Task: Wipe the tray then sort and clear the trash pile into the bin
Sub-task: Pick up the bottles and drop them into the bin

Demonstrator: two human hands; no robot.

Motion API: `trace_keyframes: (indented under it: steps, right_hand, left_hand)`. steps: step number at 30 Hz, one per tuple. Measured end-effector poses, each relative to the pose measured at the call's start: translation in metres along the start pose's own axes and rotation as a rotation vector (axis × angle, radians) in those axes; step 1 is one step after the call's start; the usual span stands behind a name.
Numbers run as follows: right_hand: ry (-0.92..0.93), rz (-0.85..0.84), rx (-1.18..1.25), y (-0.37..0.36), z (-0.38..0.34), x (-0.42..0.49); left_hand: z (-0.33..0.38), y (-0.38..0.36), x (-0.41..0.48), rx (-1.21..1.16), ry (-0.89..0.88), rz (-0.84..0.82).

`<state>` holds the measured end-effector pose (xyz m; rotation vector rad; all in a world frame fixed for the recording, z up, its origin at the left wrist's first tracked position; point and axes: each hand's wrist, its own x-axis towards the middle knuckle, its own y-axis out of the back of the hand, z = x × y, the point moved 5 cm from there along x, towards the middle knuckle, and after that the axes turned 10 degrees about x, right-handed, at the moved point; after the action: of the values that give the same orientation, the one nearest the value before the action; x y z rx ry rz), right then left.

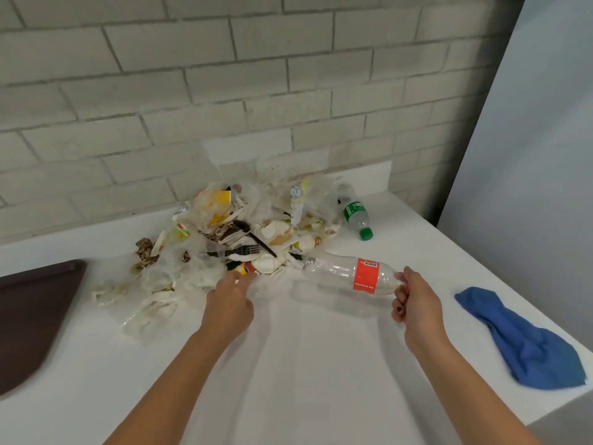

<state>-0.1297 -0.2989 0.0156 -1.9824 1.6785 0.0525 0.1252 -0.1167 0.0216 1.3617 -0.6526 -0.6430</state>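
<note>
1. The white counter (305,380) lies closest, under both hands.
2. The right hand (414,303) has its fingers curled round the base of a clear bottle (340,274) with a red label. It holds the bottle above the counter, neck pointing away from the fingers toward the trash pile (240,232).
3. The left hand (229,303) reaches to the near edge of the pile. Its fingertips are blurred, so I cannot tell whether they grip anything.
4. A black fork (239,250) lies in the pile just beyond the left fingers.
5. A green-capped bottle (356,216) lies well beyond the right fingers, beside the pile.
6. The blue cloth (526,342) lies right of the right fingers, and the brown tray (35,316) lies far left of the left fingers.
</note>
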Motion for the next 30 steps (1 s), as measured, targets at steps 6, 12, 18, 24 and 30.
trace_keyframes:
  steps: [6,12,18,24,30]
  right_hand:
    - [0.05,0.086,-0.027,0.011,-0.023,0.039]
    - [0.083,0.209,-0.033,0.041,-0.046,0.069]
    - [0.05,0.229,-0.073,0.065,-0.055,0.079]
    - [0.018,0.231,0.024,0.099,-0.064,0.063]
    - [0.041,0.209,0.133,0.143,-0.077,0.026]
  left_hand:
    - [0.067,0.024,0.058,-0.036,-0.178,-0.251]
    - [0.186,0.015,0.149,0.098,-0.554,0.124]
    - [0.258,-0.045,0.205,0.818,-0.932,0.155]
    - [0.263,-0.057,0.198,0.708,-1.152,0.445]
    - [0.255,-0.008,0.17,-0.01,-0.869,0.395]
